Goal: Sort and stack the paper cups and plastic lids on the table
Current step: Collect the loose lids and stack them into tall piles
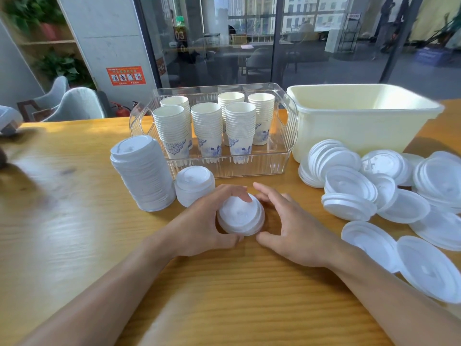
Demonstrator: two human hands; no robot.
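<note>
- At the table's near middle, a small stack of lids sits between both hands, in front of the clear bin.
- The left hand curls round the small stack, fingertips over its top and thumb at its near rim; it grips it.
- The right hand sits just beside the small stack with fingers spread and lightly bent; whether its fingertips touch the rim I cannot tell.
- Risk: squeezing a lid in crooked could leave it riding skewed and the stack leaning, since these lids nest only when centred.
- Risk: the tall stack stands near the left forearm and already leans a little; a careless elbow would likely topple it into the short stack next to it.
- Risk: the loose lids on the right overlap one another, so pulling one out may drag its neighbours toward the table's edge.
- Count, cups: six stacks of cups stand upright in the clear bin; cups per stack are too many and too tight to count.
- Count, lids: three stacks, tall, short and the small one in hand, plus a loose heap of well over a dozen.
- Count, bins: two, the clear one and a cream tub to its right; the tub's inside is mostly hidden.
</note>
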